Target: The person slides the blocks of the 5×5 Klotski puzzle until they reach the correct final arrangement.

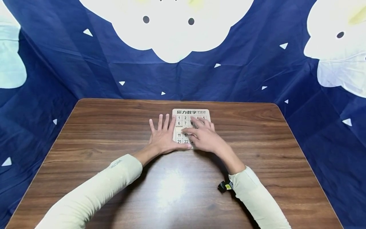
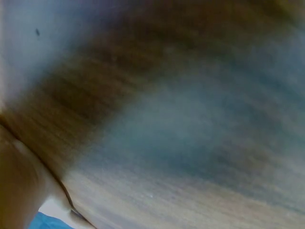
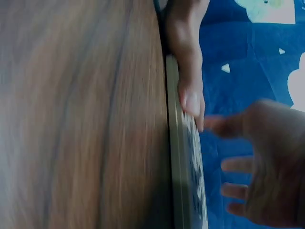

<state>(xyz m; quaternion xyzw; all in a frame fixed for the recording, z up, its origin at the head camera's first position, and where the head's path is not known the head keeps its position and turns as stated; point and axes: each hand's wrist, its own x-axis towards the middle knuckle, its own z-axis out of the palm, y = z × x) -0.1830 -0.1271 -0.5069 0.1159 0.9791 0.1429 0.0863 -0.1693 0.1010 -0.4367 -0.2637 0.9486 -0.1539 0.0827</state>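
A pale number sliding puzzle (image 1: 191, 112) lies flat on the table, its numbered tiles in rows. At the left end of the third row a gap (image 1: 178, 129) without a tile shows. My left hand (image 1: 162, 139) is spread along the puzzle's left side, its thumb stretched over the lower edge. The right hand (image 1: 206, 138) is over the right part of the board with fingers loosely bent, hiding several tiles; the index fingertip is near the gap. In the right wrist view, the left thumb (image 3: 189, 78) rests on the board's edge (image 3: 175, 157), facing the right hand (image 3: 274, 162).
The brown wooden table (image 1: 100, 127) reaches out on all sides of the puzzle. A blue curtain (image 1: 100, 73) with white cloud shapes stands behind and beside it. A small black device (image 1: 222, 187) hangs at the right sleeve. Blurred table surface (image 2: 190, 133) fills most of the left wrist view.
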